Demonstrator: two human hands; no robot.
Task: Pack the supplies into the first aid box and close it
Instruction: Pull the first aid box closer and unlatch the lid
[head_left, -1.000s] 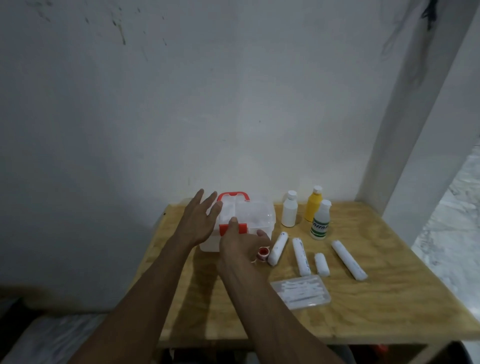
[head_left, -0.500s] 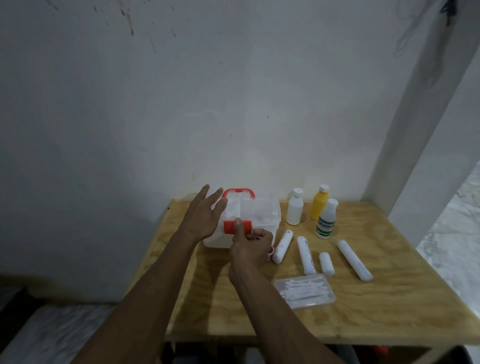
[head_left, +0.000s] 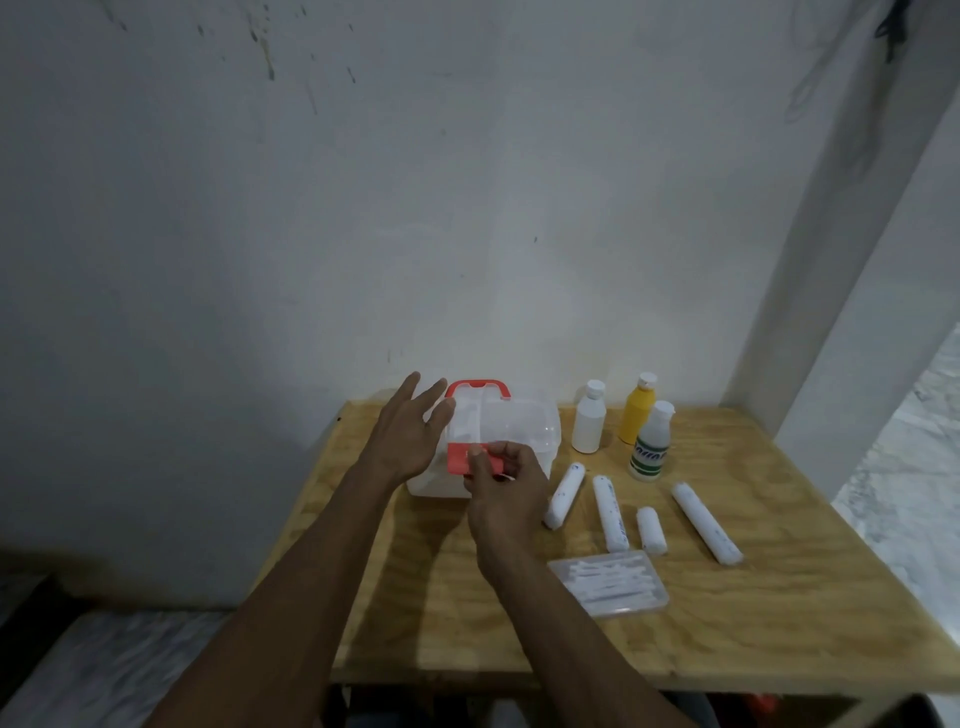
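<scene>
A clear first aid box (head_left: 511, 426) with a red handle (head_left: 477, 387) stands at the back left of the wooden table (head_left: 753, 623), its lid down. My right hand (head_left: 506, 488) pinches the red front latch (head_left: 460, 458), which is tilted outward. My left hand (head_left: 410, 434) rests flat against the box's left side, fingers spread. To the right lie several white bandage rolls (head_left: 610, 512) and a clear case of cotton swabs (head_left: 610, 582). A white bottle (head_left: 589, 423), a yellow bottle (head_left: 638, 415) and a green-labelled bottle (head_left: 652, 441) stand behind them.
The table stands against a white wall (head_left: 467, 208), with a white pillar (head_left: 852, 234) at the back right. Bare wood lies along the table's front edge and right side. The floor drops away on the left and right.
My right hand has risen from the table in front of the box to the red latch and pulled it outward. The small red tape roll is now hidden behind it. The left hand stayed.
</scene>
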